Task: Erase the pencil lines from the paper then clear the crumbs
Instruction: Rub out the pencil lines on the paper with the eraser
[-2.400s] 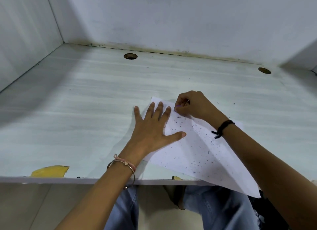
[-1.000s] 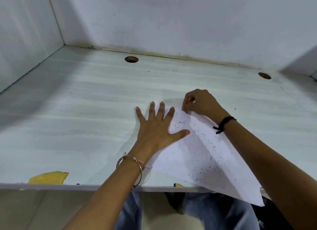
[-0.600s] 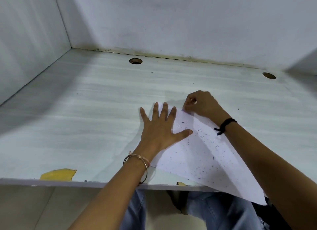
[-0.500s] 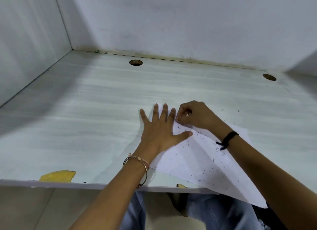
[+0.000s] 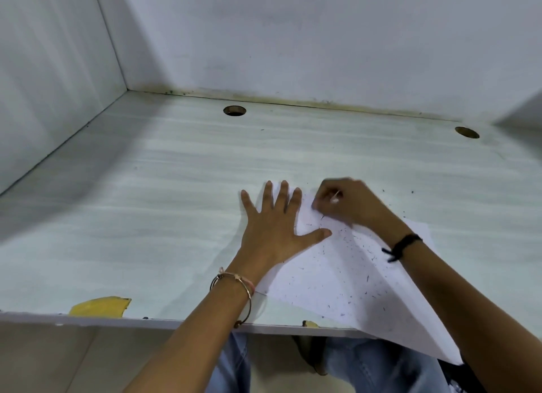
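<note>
A white sheet of paper (image 5: 346, 278) lies skewed on the pale desk (image 5: 164, 204), its near corner hanging over the front edge. Dark eraser crumbs (image 5: 357, 251) are scattered over it, and a few short pencil marks show near its far corner. My left hand (image 5: 272, 231) lies flat with fingers spread, pressing the paper's left side down. My right hand (image 5: 349, 201) is curled at the far corner and motion-blurred. It pinches a small pale eraser (image 5: 334, 198), mostly hidden by the fingers.
The desk sits in a white-walled alcove, with walls at the left and back. Two round cable holes (image 5: 234, 110) (image 5: 467, 132) are near the back edge. A yellow chipped patch (image 5: 99, 306) marks the front edge at left. My legs in jeans show below the desk.
My right hand has been rubbing back and forth over the paper's far corner, now slightly right of where it was half a second ago. The left hand has stayed pressed on the sheet.
</note>
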The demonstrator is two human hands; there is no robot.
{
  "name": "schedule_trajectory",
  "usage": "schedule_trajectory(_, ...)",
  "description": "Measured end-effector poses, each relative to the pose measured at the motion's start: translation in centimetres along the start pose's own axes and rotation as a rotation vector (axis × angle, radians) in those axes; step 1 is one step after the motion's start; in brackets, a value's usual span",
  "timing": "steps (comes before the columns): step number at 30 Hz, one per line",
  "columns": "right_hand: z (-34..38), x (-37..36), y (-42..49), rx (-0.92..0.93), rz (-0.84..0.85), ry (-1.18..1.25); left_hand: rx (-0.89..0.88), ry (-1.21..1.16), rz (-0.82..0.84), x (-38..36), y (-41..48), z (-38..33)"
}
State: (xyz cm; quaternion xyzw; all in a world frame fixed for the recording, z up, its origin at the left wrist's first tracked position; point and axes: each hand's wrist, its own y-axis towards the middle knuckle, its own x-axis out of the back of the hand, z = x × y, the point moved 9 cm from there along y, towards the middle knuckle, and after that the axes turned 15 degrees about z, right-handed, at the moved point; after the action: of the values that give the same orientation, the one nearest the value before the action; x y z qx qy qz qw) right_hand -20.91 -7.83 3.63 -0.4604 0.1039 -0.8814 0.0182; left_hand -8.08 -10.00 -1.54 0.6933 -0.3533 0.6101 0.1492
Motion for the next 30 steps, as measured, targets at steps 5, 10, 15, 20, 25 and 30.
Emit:
schedule_trajectory(5,0.0,2.0,0.4,-0.058,-0.079,-0.023,0.002,0.009,0.012,-0.1,0.0,0.0)
schedule_trajectory(10,0.8,-1.1,-0.6,0.048,0.005,0.023,0.005,-0.002,0.014,-0.1,0.1,0.1)
schedule_trajectory(15,-2.7,2.6,1.9,-0.162,-0.149,-0.144,0.010,0.009,0.022,-0.2,0.0,0.2)
schedule_trajectory(20,-0.1,1.1,-1.2,0.126,-0.261,-0.062,0.004,-0.003,0.030,-0.1,0.0,0.0)
schedule_trajectory(25,-1.0,0.2,-2.7,0.194,-0.389,0.209,0.006,0.004,0.039,0.0,0.0,0.0)
schedule_trajectory(30,-2.1,0.0,-2.5,0.194,-0.343,0.327,0.009,0.006,0.029,0.1,0.1,0.1)
